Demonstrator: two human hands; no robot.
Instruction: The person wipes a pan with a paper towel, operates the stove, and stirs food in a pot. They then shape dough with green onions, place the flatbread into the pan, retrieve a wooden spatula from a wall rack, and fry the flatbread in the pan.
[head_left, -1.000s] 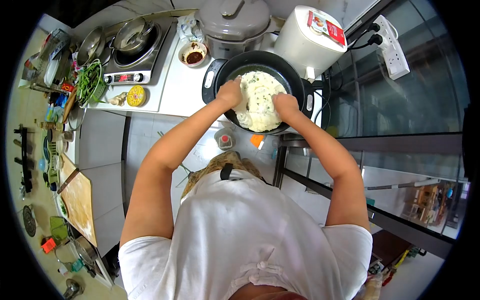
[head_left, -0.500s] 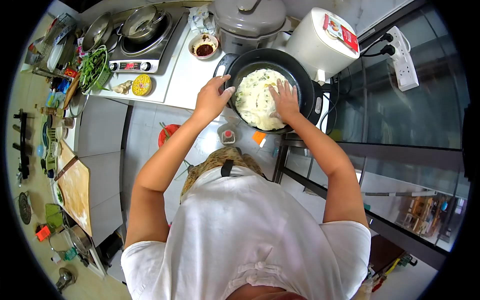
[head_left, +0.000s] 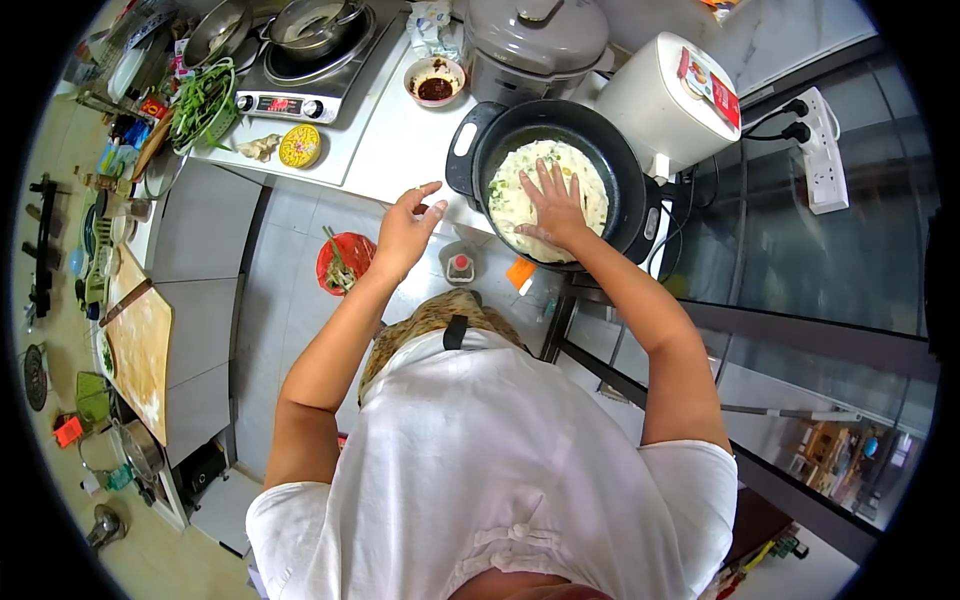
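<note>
A round pale dough sheet with green flecks [head_left: 512, 205] lies in a black two-handled pan [head_left: 625, 165] on the white counter. My right hand [head_left: 556, 208] rests on the dough with its fingers spread flat, holding nothing. Left of the pan and apart from it, my left hand [head_left: 408, 232] hangs in the air, empty, its thumb and forefinger apart and the other fingers partly hidden.
Behind the pan stand a grey cooker [head_left: 540, 45] and a white appliance [head_left: 665, 100]. A sauce bowl [head_left: 435, 82], yellow round container [head_left: 300, 146] and induction cooker [head_left: 300, 95] are to the left. On the floor are a red basin [head_left: 345, 262] and a bottle [head_left: 460, 268].
My left hand has let go of the dough and moved left, out of the pan. My right hand has opened flat and shifted onto the dough's middle. The view has turned somewhat.
</note>
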